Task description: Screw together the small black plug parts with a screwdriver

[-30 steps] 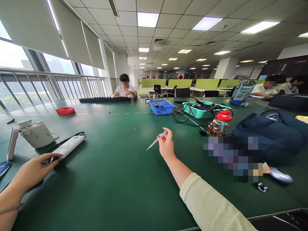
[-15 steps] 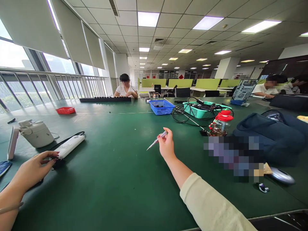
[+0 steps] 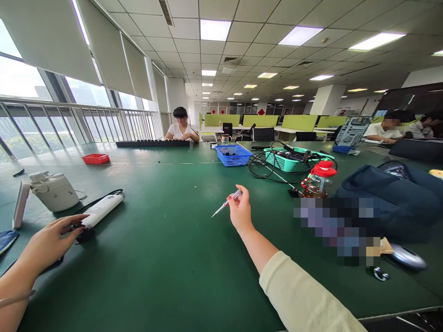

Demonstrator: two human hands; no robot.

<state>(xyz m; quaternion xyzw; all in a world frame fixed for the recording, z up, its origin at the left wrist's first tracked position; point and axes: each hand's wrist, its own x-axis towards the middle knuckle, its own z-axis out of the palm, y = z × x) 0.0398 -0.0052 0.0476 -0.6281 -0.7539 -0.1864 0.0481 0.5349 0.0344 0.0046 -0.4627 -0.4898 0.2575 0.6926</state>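
My right hand [image 3: 240,210] is closed around a slim screwdriver [image 3: 226,203] with a clear handle. Its thin metal tip points down and left, above the green tabletop [image 3: 166,276]. At the left, the fingers of my left hand [image 3: 50,240] pinch a black plug-like piece [image 3: 76,226] at the near end of a white power strip [image 3: 104,210]. My fingers partly hide that piece, so its exact shape cannot be made out. A black cord runs along the strip's far side.
A white jug-like container [image 3: 53,191] and a red tray [image 3: 96,159] stand left. Farther back are a blue basket [image 3: 232,156], a teal basket of cables [image 3: 282,160] and a red-lidded bottle [image 3: 318,180]. A dark blue bag [image 3: 387,198] lies right. A person [image 3: 180,129] sits across.
The whole view has shifted very slightly down and right. Both hands keep the same pose and grip.
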